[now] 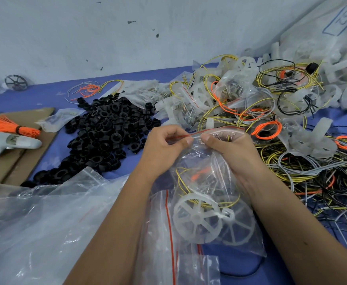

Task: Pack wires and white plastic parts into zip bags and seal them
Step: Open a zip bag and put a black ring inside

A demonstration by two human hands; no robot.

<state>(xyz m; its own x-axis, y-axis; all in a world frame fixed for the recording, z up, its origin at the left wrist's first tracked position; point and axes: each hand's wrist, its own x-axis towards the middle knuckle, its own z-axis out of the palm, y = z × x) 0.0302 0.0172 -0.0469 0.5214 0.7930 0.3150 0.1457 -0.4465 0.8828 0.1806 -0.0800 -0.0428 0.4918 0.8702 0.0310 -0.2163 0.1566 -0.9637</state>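
Note:
I hold a clear zip bag (pixel 213 182) up over the blue table. Inside it lie a white plastic spoked wheel (pixel 197 218), yellow wire (pixel 189 190) and a bit of orange wire. My left hand (pixel 164 149) pinches the bag's red-lined zip strip (pixel 201 132) near its left end. My right hand (pixel 232 151) pinches the same strip just to the right, thumb on top. The two thumbs sit close together on the strip.
Empty zip bags (pixel 168 243) and a large clear plastic sheet (pixel 45 219) lie at the front. A heap of black rings (pixel 106 132) sits left of centre. Tangled loose wires (pixel 316 177) and filled bags with white parts (pixel 230 89) crowd the right. Cardboard (pixel 14 161) with an orange wire bundle lies at the left.

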